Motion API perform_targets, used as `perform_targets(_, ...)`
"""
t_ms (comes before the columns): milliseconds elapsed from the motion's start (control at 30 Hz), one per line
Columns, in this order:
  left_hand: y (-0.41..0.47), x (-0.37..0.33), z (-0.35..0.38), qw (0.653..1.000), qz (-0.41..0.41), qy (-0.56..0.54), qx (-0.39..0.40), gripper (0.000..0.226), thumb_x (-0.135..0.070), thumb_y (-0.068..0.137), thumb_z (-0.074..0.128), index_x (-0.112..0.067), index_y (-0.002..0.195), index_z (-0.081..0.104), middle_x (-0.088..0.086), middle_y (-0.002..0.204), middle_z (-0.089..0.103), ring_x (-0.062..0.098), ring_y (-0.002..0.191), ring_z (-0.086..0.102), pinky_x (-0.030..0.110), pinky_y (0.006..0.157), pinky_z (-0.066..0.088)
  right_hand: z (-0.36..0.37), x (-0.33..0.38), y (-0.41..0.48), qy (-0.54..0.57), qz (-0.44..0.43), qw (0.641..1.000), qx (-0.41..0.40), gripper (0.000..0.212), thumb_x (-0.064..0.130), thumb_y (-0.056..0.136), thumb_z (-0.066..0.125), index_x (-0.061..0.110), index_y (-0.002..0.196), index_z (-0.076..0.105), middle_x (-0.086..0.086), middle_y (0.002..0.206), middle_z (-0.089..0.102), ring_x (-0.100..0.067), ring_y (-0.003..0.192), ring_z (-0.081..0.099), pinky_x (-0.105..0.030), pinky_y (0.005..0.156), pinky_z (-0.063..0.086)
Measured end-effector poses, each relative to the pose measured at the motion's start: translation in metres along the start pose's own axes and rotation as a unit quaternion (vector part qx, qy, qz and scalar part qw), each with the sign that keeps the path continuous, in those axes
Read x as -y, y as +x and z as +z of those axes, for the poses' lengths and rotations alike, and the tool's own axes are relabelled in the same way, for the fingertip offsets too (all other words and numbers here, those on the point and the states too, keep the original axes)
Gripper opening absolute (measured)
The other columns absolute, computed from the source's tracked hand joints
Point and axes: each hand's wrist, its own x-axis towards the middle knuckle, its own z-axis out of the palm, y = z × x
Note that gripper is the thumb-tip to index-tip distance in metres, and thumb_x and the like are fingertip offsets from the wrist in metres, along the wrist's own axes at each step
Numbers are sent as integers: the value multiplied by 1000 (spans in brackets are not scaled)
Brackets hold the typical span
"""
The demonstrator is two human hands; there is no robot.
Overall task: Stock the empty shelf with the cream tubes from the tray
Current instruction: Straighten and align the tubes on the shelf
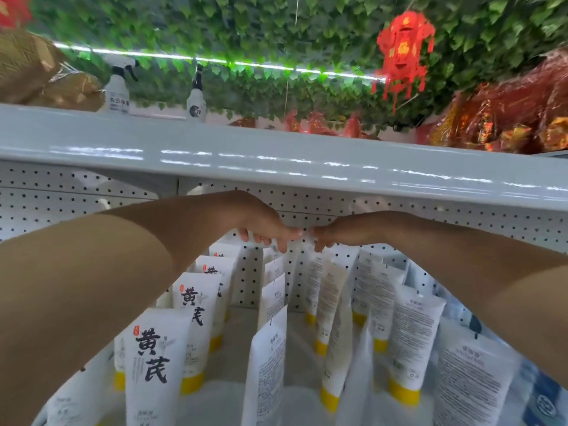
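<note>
While both arms stretch to the back of the shelf, the left hand and the right hand meet at the centre of the frame, just in front of the pegboard panel. Fingers of both hands curl downward with their tips nearly touching. Something white shows between the left fingers, but whether either hand grips a tube cannot be told. Cream tubes stand in rows running from the lower edge of the frame up towards the hands, each on its yellow cap with the flat crimped end uppermost; some lean a little. No tray is in view. Such tubes are likely light, soft-walled and smooth, and tippy on a narrow cap, so a nudge could topple a row. A pinch on the stiff crimped end, or a gentle hold around the body, seems the safest grasp, lowering each tube straight down between its neighbours.
</note>
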Motion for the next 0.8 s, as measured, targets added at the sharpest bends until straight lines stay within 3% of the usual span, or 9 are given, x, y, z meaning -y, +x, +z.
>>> perform_targets(133, 17, 2, 0, 1000, -3, -26, 12, 78, -81, 83, 17, -33, 123, 63, -2, 116, 53, 16, 117, 52, 33, 102, 44, 0, 2, 4, 24, 1, 1000, 15, 71, 68, 96, 16, 26, 133, 59, -3, 147, 47, -21, 141, 34, -38, 117, 26)
perform_targets(267, 34, 4, 0, 998, -14, -62, 5, 90, -85, 78, 17, -23, 122, 64, -1, 97, 51, 18, 96, 50, 28, 86, 46, -1, 3, 18, 36, 11, 999, 8, 72, 68, 96, 17, 23, 131, 60, -6, 139, 53, -24, 136, 38, -37, 111, 30)
perform_targets(367, 41, 6, -1, 995, -16, -95, -4, 92, -85, 79, 17, -18, 117, 67, 2, 92, 52, 18, 86, 52, 26, 78, 48, -1, 4, 28, 45, 16, 999, 3, 74, 67, 97, 16, 19, 127, 63, -4, 122, 60, -22, 123, 47, -32, 98, 36)
perform_targets(433, 42, 6, -3, 989, -19, -148, 9, 94, -84, 80, 18, -9, 111, 66, 5, 73, 51, 17, 67, 51, 24, 68, 44, -2, 4, 32, 61, 21, 998, -13, 76, 67, 96, 15, 16, 123, 66, -4, 110, 63, -20, 106, 53, -30, 88, 40)
perform_targets(467, 43, 6, -3, 986, -19, -168, 9, 95, -83, 80, 17, -7, 110, 65, 10, 72, 57, 19, 68, 57, 26, 70, 46, -2, 3, 34, 72, 25, 997, -16, 77, 67, 96, 16, 14, 120, 67, -4, 106, 65, -19, 99, 54, -30, 84, 41)
perform_targets(500, 44, 8, -3, 984, -19, -178, -1, 97, -82, 81, 15, -5, 113, 65, 16, 83, 65, 23, 79, 63, 29, 78, 49, -3, 1, 35, 83, 27, 996, -14, 76, 67, 96, 17, 13, 119, 67, -5, 103, 68, -18, 93, 54, -29, 80, 42)
perform_targets(533, 45, 9, -3, 982, -19, -189, -11, 99, -81, 82, 13, -4, 117, 64, 18, 97, 68, 26, 92, 65, 33, 86, 49, -4, -1, 37, 96, 29, 995, -9, 75, 66, 97, 18, 12, 118, 67, -6, 102, 71, -18, 89, 55, -29, 77, 43)
perform_targets(600, 48, 11, -2, 970, -24, -240, -14, 104, -81, 82, 11, 0, 122, 60, 17, 99, 69, 28, 104, 62, 37, 95, 48, -5, -6, 42, 127, 30, 992, 3, 74, 64, 98, 22, 10, 115, 69, -9, 102, 74, -18, 85, 58, -27, 71, 45)
perform_targets(800, 48, 6, -5, 936, -60, -348, 4, 107, -84, 80, 16, 5, 124, 54, 20, 92, 69, 27, 90, 64, 31, 75, 50, -12, -11, 43, 208, 45, 976, 52, 74, 58, 100, 23, -1, 122, 62, -16, 107, 72, -20, 77, 58, -27, 63, 43)
